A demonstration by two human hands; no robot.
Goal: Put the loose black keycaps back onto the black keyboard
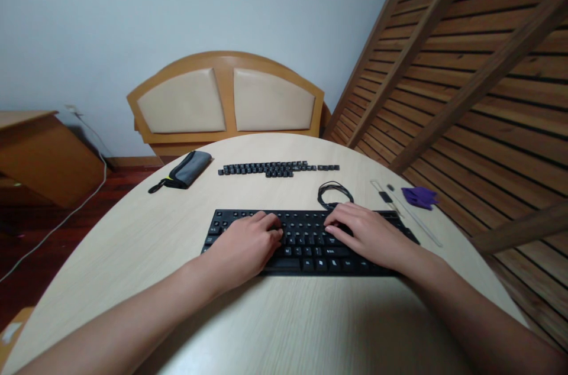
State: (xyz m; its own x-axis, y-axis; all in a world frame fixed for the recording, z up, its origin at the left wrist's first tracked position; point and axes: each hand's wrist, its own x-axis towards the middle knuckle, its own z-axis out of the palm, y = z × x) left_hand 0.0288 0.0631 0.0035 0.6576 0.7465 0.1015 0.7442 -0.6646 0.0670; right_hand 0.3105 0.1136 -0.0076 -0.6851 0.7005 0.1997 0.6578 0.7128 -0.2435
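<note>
A black keyboard [319, 265] lies in front of me on the table. Keycaps cover its lower rows, while small bare key posts show in part of the upper rows. My left hand [246, 245] is over the left half, its thumb and fingers drawn together at the middle keys; whatever is between the fingertips is hidden. On the right half rests my right hand [366, 233], thumb and fingers apart, fingertips touching the keyboard near its upper middle. Behind the keyboard, loose black keycaps [266, 168] stand in rows. A coiled black cable [335, 191] sits just beyond my right hand.
A grey and black pouch [190, 170] with a strap lies at the back left of the round table [133, 256]. To the right are a purple cloth [419, 197], a thin white stick [421, 224] and a wire tool with a black handle [385, 196]. A wooden headboard [228, 97] stands behind.
</note>
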